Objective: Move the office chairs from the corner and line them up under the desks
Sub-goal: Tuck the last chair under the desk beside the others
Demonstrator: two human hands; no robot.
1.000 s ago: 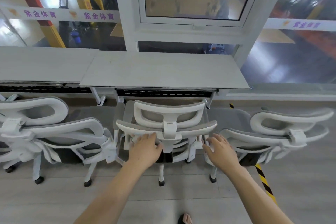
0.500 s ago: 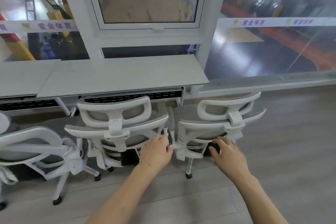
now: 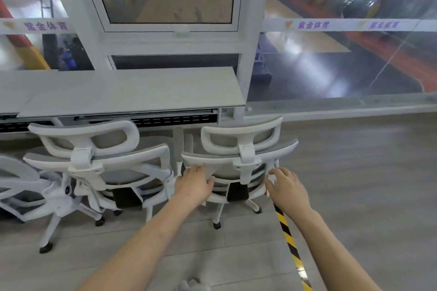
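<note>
Three white office chairs stood in a row at the grey desks [image 3: 132,92]: a far-left chair [image 3: 16,186] cut off by the frame, a middle chair [image 3: 94,160], and a right-hand chair [image 3: 238,156] at the desk's end. My left hand [image 3: 195,185] lay on that right-hand chair's back frame, fingers loosely spread, thumb hooked at its edge. My right hand [image 3: 287,188] touched its right side, fingers half curled, gripping nothing firmly. Striped floor tape [image 3: 292,250] ran beneath my right wrist.

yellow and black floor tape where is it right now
In the head view, the yellow and black floor tape runs along the floor at lower right, from under the right hand beside the rightmost chair.
</note>
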